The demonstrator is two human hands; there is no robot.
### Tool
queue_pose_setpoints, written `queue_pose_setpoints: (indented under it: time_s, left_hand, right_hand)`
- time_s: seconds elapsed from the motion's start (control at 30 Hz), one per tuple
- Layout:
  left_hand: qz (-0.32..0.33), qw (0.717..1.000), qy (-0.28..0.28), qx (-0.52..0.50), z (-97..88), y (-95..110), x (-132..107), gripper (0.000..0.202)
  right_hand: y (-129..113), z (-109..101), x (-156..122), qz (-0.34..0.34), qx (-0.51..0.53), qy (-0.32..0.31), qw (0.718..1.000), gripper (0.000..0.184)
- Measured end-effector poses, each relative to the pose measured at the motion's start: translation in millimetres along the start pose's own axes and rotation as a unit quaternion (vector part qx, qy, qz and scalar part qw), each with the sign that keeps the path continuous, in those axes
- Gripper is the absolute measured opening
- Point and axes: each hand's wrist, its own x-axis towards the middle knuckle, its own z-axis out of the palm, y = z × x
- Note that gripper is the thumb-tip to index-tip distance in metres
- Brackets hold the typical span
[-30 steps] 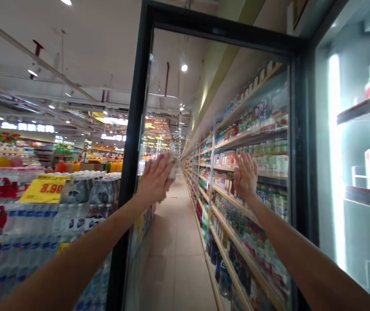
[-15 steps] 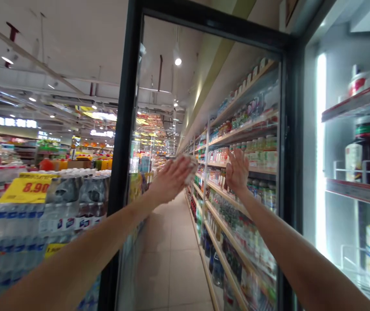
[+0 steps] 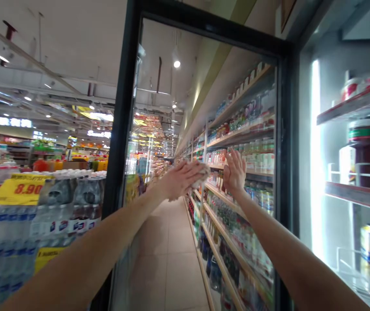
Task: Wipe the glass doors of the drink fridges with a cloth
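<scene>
An open glass cooler door (image 3: 200, 108) with a black frame stands in front of me. My left hand (image 3: 183, 180) presses a pale crumpled cloth (image 3: 200, 177) flat against the glass, fingers stretched over it. My right hand (image 3: 235, 170) lies open and flat on the glass just to the right of the cloth, fingers spread upward. Through the pane I see the aisle and long shelves of bottles.
The lit cooler interior (image 3: 349, 181) at right holds bottles and cans on shelves. Stacked packs of bottled water (image 3: 58, 203) with a yellow 8.90 price sign (image 3: 23, 188) stand at left. A tiled aisle (image 3: 168, 259) runs ahead past drink shelves (image 3: 236, 242).
My left hand with the cloth has slid rightward and slightly down across the glass, close to my right hand. The right hand stayed flat on the pane; the view shifted a little.
</scene>
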Motion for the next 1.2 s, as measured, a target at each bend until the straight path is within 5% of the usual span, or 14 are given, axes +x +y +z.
queue_pose_setpoints:
  time_s: [0.07, 0.13, 0.27, 0.3, 0.47, 0.63, 0.8, 0.93, 0.97, 1.1, 1.2]
  left_hand:
    - [-0.135, 0.990, 0.034, 0.017, -1.5, -2.4, 3.0, 0.052]
    - [-0.179, 0.983, 0.039, 0.019, -0.6, 2.3, 4.2, 0.054]
    - [0.065, 0.997, -0.029, -0.025, 6.4, 22.1, 4.4, 0.051]
    - [0.078, 0.996, -0.034, -0.028, 6.8, 23.1, 6.1, 0.050]
    - [-0.180, 0.983, 0.036, 0.017, 2.0, 13.1, 14.3, 0.052]
    - [0.042, 0.999, 0.004, 0.002, 2.9, 15.0, -1.1, 0.050]
    - [-0.181, 0.982, 0.047, 0.040, -0.4, 6.1, -7.6, 0.052]
    - [-0.013, 0.999, 0.020, 0.025, 6.6, 21.2, -14.2, 0.052]
    - [-0.013, 0.999, 0.023, 0.026, 8.0, 23.8, -13.6, 0.052]
    - [-0.220, 0.972, 0.070, 0.046, 8.4, 23.1, 3.1, 0.050]
    - [-0.230, 0.970, 0.077, 0.029, 8.6, 21.9, 15.5, 0.053]
  right_hand:
    - [-0.2, -0.2, -0.1, 0.005, 0.002, 0.003, 1.000, 0.042]
    - [-0.4, -0.8, 0.0, 0.004, 0.003, 0.002, 1.000, 0.043]
    - [-0.9, -2.7, 0.3, 0.004, 0.009, -0.006, 1.000, 0.043]
    - [-0.9, -3.1, 0.3, 0.005, 0.010, -0.006, 1.000, 0.043]
    - [0.0, -2.6, -0.2, 0.005, 0.012, 0.003, 1.000, 0.043]
    - [1.2, -1.4, -0.8, -0.005, 0.007, 0.009, 1.000, 0.042]
    - [0.4, -0.9, -1.4, 0.000, 0.013, 0.006, 1.000, 0.042]
    - [2.2, 1.1, -1.8, -0.007, 0.020, 0.006, 1.000, 0.043]
    - [3.3, 1.3, -1.8, -0.007, 0.019, 0.005, 1.000, 0.043]
    - [1.3, -3.2, -1.4, -0.015, 0.020, 0.006, 1.000, 0.045]
    - [-22.4, -7.7, -0.7, -0.055, 0.083, 0.017, 0.995, 0.051]
